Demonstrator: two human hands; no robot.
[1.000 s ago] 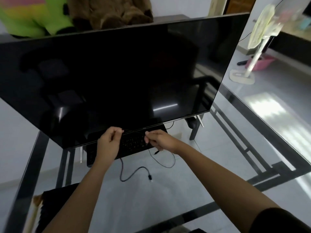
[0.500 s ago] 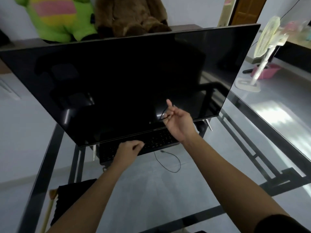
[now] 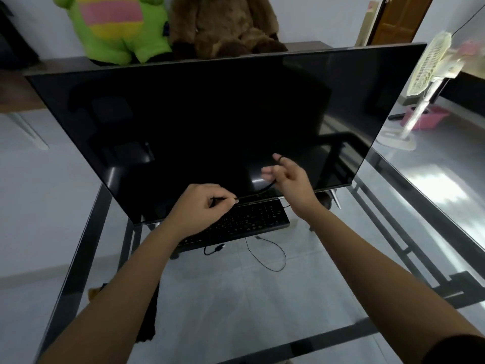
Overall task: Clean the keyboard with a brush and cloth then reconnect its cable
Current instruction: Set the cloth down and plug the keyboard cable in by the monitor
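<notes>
A black keyboard (image 3: 252, 219) lies on the glass table, half tucked under the lower edge of a large dark monitor (image 3: 210, 122). A thin black cable (image 3: 262, 191) runs taut between my two hands in front of the screen's bottom edge. My left hand (image 3: 202, 208) pinches one end of it just above the keyboard. My right hand (image 3: 288, 179) is raised higher to the right, the cable looped around its fingers. A second loose cable (image 3: 270, 254) with a plug lies on the glass in front of the keyboard.
The glass table (image 3: 236, 311) has dark metal frame bars at left and right. A dark cloth (image 3: 147, 319) hangs near the table's front left. Plush toys (image 3: 126, 24) sit behind the monitor. A standing fan (image 3: 420, 88) and pink basin (image 3: 425, 120) are on the floor at right.
My left hand rose from the keyboard and took the cable's end. My right hand stayed raised with the cable, which is stretched between both hands now. The camera tilted up slightly.
</notes>
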